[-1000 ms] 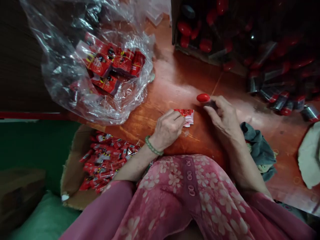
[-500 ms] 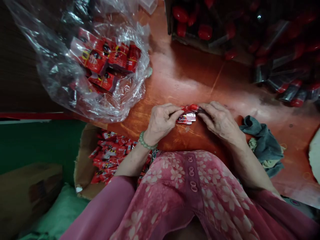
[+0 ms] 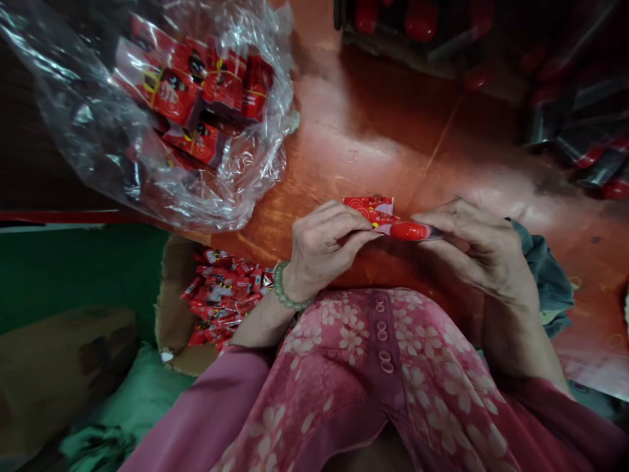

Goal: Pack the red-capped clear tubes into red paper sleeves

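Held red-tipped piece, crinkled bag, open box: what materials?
Red-tipped piece: probably hard plastic, glossy; smooth sheen on its rounded end.
Bag: clear plastic film, shiny; contents show through, folds glint.
Open box: likely cardboard, matt; brown, stiff-looking wall.

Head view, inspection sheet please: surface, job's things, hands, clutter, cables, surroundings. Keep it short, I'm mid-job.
Surface: glossy red-brown table, seam visible.
Job's things: red packets at the left fingertips; red-capped piece close beside, contact unclear.
Hands: left hand pinches packet edge; right hand grips the piece.
Clutter: clear bag with banded bundles; cloth by right wrist.
Cables: nothing seen.
Surroundings: carton of packets by left forearm; green fabric lower left; dim red-capped items upper right.
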Available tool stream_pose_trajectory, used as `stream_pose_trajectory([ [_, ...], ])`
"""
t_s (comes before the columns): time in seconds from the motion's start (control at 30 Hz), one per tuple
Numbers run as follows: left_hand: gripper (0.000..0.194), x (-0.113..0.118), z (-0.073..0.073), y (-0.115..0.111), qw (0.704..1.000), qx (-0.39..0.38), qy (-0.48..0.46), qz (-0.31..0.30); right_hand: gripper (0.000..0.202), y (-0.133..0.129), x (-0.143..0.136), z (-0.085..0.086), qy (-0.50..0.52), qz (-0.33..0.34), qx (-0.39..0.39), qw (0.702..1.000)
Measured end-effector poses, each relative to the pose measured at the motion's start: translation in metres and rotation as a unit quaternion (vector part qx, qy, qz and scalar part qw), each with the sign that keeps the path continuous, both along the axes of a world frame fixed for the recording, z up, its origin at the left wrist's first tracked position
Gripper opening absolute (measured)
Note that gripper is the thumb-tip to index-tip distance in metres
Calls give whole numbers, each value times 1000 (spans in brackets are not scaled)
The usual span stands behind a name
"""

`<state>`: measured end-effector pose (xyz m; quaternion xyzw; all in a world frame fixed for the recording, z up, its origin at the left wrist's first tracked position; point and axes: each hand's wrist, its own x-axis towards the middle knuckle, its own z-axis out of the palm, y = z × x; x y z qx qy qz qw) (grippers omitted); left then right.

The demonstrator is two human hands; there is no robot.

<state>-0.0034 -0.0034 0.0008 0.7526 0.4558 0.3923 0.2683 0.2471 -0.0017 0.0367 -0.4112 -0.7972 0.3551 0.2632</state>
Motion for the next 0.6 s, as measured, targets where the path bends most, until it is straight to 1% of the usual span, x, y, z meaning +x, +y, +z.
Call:
stream_pose_trajectory([
  [0.07, 18, 0, 1, -1, 1000, -1, -5, -7, 35, 0, 1, 0, -23, 11, 5, 1000],
  [0.2, 13, 0, 1, -3, 999, 3, -10, -32, 29, -1, 2, -1, -128, 11, 9, 992],
  [0.4, 18, 4, 3, -8, 994, 11, 87, -61, 34, -5, -4, 7, -251, 45, -1, 967],
  [0.47, 19, 6, 2, -10, 991, 15, 111, -69, 36, -7, -7, 10, -277, 52, -6, 959],
  [0.6, 18, 7, -3, -11, 991, 18, 115, -71, 36, -8, -12, 14, -298, 63, 3, 952],
])
